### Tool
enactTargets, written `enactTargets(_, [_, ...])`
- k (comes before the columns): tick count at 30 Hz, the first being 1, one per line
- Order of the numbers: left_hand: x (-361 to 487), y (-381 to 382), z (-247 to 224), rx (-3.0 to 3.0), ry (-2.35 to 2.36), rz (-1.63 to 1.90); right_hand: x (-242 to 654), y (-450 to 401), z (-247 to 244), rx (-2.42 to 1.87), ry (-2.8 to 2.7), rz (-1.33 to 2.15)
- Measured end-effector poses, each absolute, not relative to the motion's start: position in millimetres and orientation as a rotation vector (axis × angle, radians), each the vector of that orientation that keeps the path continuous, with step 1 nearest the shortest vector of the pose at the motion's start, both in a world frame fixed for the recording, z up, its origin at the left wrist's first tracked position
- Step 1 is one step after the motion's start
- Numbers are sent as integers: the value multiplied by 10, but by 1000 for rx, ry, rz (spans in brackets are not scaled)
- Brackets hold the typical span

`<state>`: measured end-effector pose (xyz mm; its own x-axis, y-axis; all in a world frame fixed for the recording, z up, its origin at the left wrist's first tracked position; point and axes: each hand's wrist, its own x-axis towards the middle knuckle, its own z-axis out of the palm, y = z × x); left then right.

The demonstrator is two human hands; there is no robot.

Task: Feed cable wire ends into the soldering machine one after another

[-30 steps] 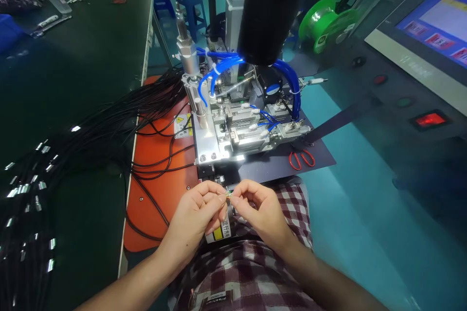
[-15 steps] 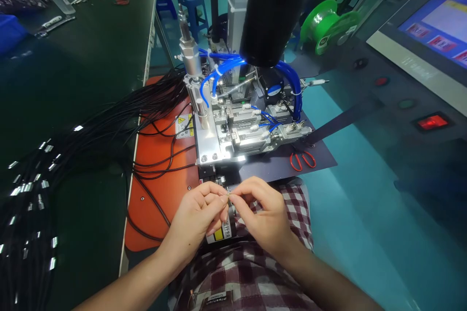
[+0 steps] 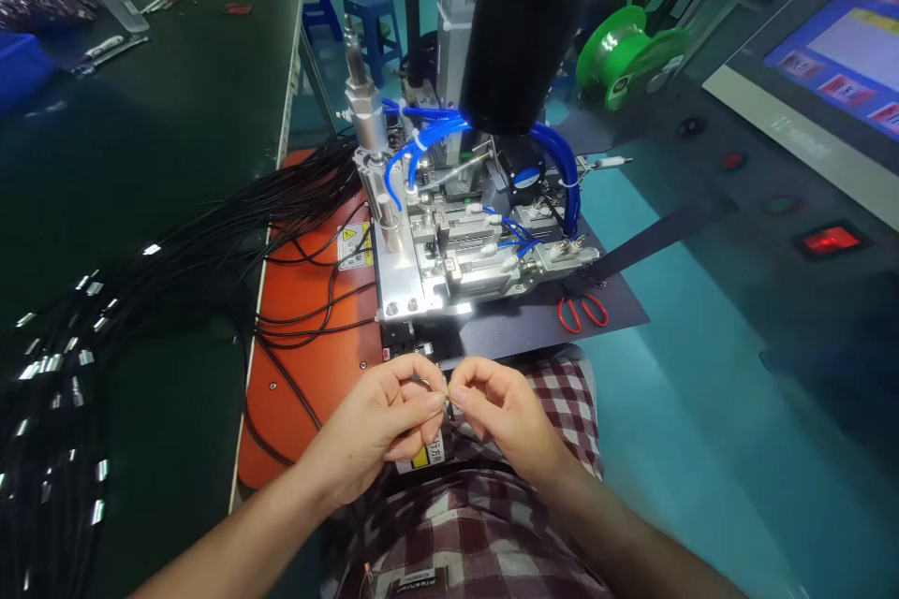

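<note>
My left hand (image 3: 386, 416) is closed in a pinch in front of the machine, above my lap. A short stretch of thin black cable (image 3: 420, 380) shows in the curl of its fingers. My right hand (image 3: 507, 414) pinches right beside it, thumb against forefinger. Between the two sets of fingertips sits a tiny pale piece (image 3: 448, 396), too small to make out. Just beyond the hands stands a metal machine (image 3: 484, 271) with blue air tubes (image 3: 572, 178). A label with yellow (image 3: 421, 459) lies partly hidden beneath my left hand.
Many black cables (image 3: 211, 215) with shiny ends spread from the orange board (image 3: 295, 393) over the dark table (image 3: 175, 112) at left. Red-handled scissors (image 3: 582, 311) lie right of the machine. A black cylinder (image 3: 520, 47) hangs above. A green spool (image 3: 625, 56) and a screen panel (image 3: 829, 65) stand at right.
Both hands have shifted slightly right and down. The right fingers are more curled, and the fingertips of both hands still meet at the tiny piece.
</note>
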<state>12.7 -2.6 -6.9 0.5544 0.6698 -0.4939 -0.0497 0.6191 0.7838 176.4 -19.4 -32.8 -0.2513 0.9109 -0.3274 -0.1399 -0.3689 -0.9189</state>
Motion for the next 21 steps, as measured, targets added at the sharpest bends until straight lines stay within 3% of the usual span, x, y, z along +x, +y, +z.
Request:
enactTargets(4, [60,20,-1,1076,1061,454,1762,-83,-361,-1248,-1046,1704])
enactTargets(9, [-42,67,-80,1869,1463,517,1707,143,-503,-1316,-1065,1654])
enactTargets(21, [-200,171,-281,2310,1229,499,1682,221,-594,-1368,-1055,1711])
